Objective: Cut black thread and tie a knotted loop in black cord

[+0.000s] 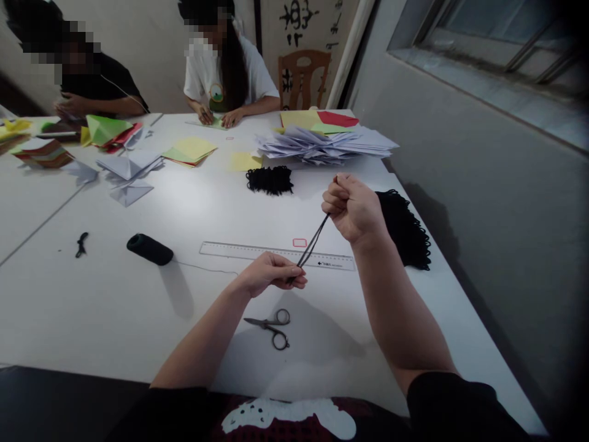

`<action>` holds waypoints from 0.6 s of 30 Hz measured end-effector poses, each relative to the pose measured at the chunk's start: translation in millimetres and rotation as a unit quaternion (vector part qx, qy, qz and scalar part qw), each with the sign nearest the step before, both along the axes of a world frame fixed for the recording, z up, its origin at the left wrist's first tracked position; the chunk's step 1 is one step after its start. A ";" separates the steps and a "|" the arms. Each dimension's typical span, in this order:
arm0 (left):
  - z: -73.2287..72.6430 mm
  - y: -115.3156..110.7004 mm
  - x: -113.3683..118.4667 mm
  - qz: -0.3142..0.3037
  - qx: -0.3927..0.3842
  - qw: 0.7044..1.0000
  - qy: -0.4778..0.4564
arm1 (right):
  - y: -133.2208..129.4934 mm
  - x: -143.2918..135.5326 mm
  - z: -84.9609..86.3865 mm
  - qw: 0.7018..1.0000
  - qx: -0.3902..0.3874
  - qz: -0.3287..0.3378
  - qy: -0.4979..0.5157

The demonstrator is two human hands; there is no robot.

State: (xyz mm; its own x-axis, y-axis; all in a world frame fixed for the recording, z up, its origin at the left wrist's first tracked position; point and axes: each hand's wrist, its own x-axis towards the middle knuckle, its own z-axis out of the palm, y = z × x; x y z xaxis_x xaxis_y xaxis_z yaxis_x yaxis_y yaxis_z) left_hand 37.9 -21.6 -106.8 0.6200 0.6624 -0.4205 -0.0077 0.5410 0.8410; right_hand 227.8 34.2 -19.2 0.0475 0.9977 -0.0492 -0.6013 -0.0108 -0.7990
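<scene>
A dark doubled cord runs taut and slanting between my two hands. Its lower end is pinched in my left hand, fingers closed, above the clear ruler. My right hand is a fist around the upper end, higher and to the right. From a black thread spool lying on its side, a thin thread leads toward my left hand; where it ends is hidden. Small metal scissors lie partly spread on the table below my left hand.
Black cord bundles lie at the centre and by the right edge. Folded white papers and coloured sheets cover the far side. Two people sit opposite; one works on green paper. A wall borders the right.
</scene>
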 end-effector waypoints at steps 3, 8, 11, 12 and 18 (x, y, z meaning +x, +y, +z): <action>3.7 0.6 -1.9 -0.007 0.014 1.000 0.014 | 0.2 -0.2 2.9 0.999 0.014 0.018 -0.026; 6.0 0.5 -4.7 0.001 0.008 1.000 0.013 | 10.8 8.2 10.8 0.976 0.083 0.031 -0.200; 6.3 0.6 -6.9 0.008 0.011 1.000 0.011 | 17.5 17.6 17.8 0.946 0.099 0.061 -0.304; 6.5 0.5 -7.4 0.011 0.014 1.000 0.011 | 18.5 19.6 19.8 0.941 0.096 0.072 -0.316; 10.1 -2.1 -5.6 0.042 0.028 0.999 0.011 | 12.8 11.5 22.2 0.978 0.020 0.070 -0.193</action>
State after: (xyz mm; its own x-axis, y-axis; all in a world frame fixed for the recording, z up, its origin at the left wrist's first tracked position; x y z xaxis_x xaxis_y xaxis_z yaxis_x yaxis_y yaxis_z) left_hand 32.2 -23.7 -96.7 0.5523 0.7351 -0.3932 -0.0329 0.4905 0.8708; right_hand 239.3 47.0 3.0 -0.0822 0.9965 -0.0154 -0.2489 -0.0355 -0.9679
